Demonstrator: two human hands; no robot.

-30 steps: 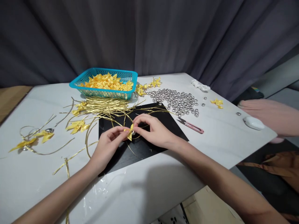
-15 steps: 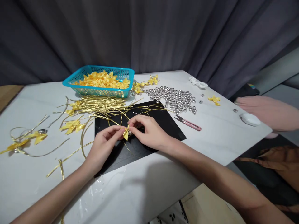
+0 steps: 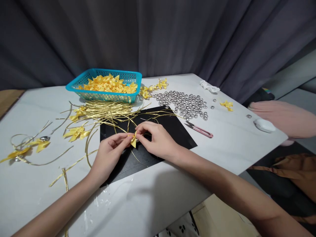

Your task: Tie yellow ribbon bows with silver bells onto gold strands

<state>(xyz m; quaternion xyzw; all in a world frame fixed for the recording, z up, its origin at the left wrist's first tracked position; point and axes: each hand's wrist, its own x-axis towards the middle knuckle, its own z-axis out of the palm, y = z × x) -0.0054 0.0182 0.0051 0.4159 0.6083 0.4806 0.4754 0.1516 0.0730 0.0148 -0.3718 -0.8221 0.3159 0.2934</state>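
Over the black mat (image 3: 138, 161), a small yellow ribbon bow (image 3: 133, 142) is pinched between my two hands. My left hand (image 3: 112, 151) is closed on its left side, thumb against fingertips. From the right, my right hand (image 3: 156, 138) pinches the same bow. A bit of silver shows beside the bow, mostly covered by my right fingers. Thin gold cord (image 3: 135, 156) trails below it onto the mat. Just behind my hands lies a heap of gold cords (image 3: 108, 110), some reaching over the mat's back edge.
A turquoise basket (image 3: 106, 96) of yellow bows stands at the back. Silver beads (image 3: 185, 103) are spread right of it, with pink-handled thread snips (image 3: 198, 129) in front. Finished-looking bows with cord (image 3: 40, 144) lie at left. A white computer mouse (image 3: 264, 125) sits near the right edge.
Both hands stay in nearly the same place on the bow. My right fingers have shifted slightly, and less of the silver piece shows now.
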